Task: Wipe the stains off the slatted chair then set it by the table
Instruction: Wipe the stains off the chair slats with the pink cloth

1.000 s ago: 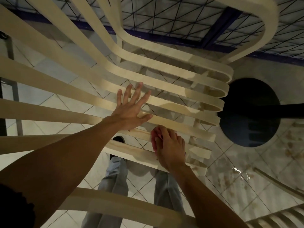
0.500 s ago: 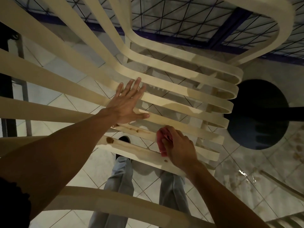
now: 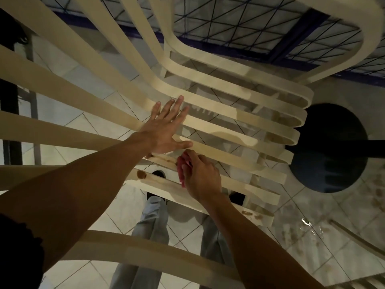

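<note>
Head camera looks down through the slatted chair [image 3: 239, 161], its cream slats fanning under both arms. Left hand [image 3: 166, 130] lies flat, fingers spread across the slats; right hand [image 3: 201, 180], just beside it, pinches a pink cloth [image 3: 181, 172] against a nearer slat. A brown stain [image 3: 141, 174] sits just left of the cloth. Slat ends curve round at right, near a dark round shape [image 3: 329, 147] on the tiled floor [image 3: 312, 257].

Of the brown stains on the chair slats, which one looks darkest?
The round blob at the left end of the slat under the right hand, left of the pink cloth. The other stains are paler streaks and smudges.
</note>
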Action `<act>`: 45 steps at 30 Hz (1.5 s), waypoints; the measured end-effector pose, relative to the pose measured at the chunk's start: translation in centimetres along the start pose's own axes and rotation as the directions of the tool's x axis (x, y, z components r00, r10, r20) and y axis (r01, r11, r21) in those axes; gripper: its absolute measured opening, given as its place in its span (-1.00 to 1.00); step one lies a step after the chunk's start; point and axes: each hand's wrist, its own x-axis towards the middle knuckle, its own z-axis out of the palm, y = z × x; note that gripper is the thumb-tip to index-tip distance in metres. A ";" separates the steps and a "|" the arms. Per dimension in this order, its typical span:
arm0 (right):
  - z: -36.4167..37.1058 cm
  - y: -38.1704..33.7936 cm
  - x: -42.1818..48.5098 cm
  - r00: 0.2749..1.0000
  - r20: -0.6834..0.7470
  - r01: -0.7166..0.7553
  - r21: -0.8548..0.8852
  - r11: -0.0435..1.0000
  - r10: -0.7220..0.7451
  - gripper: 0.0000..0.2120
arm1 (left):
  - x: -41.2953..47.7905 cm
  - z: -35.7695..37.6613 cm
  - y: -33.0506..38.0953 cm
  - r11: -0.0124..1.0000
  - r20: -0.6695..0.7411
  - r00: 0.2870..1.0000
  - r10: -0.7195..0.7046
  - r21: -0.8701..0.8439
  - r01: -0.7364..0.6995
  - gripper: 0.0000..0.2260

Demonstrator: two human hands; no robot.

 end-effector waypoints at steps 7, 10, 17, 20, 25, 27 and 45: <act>-0.8 2.1 -0.7 1.000 0.014 0.016 -0.006 1.000 -0.016 -0.63 | -0.2 -0.4 -0.1 1.000 0.020 1.000 -0.013 0.005 0.013 -0.03; -1.8 4.6 -1.5 1.000 0.017 -0.003 0.005 1.000 0.002 -0.65 | -0.3 -0.5 0.0 1.000 0.031 0.999 -0.021 0.010 0.020 -0.03; -4.6 11.5 -4.2 0.997 0.039 -0.075 0.018 0.997 0.074 -0.68 | -0.3 -0.6 0.1 1.000 0.029 0.999 -0.023 0.019 0.022 -0.03; -6.3 14.8 -5.9 0.990 0.084 -0.132 0.234 0.963 0.115 -0.64 | -0.3 -0.6 0.3 1.000 0.030 0.999 -0.020 0.021 0.019 -0.03; -8.0 19.0 -7.4 0.994 0.067 -0.100 0.362 0.927 0.081 -0.40 | -0.3 -0.7 0.5 0.999 0.042 0.999 -0.035 0.012 0.034 -0.02; -7.8 18.9 -7.4 0.993 0.066 -0.114 0.351 0.930 0.097 -0.56 | -0.3 -0.7 0.5 0.999 0.042 0.998 -0.038 0.008 0.037 -0.02; -2.6 8.6 -1.9 0.998 0.059 0.022 0.108 0.994 -0.029 -0.76 | -0.3 -2.2 -0.2 0.997 0.038 0.999 -0.022 0.079 0.019 -0.09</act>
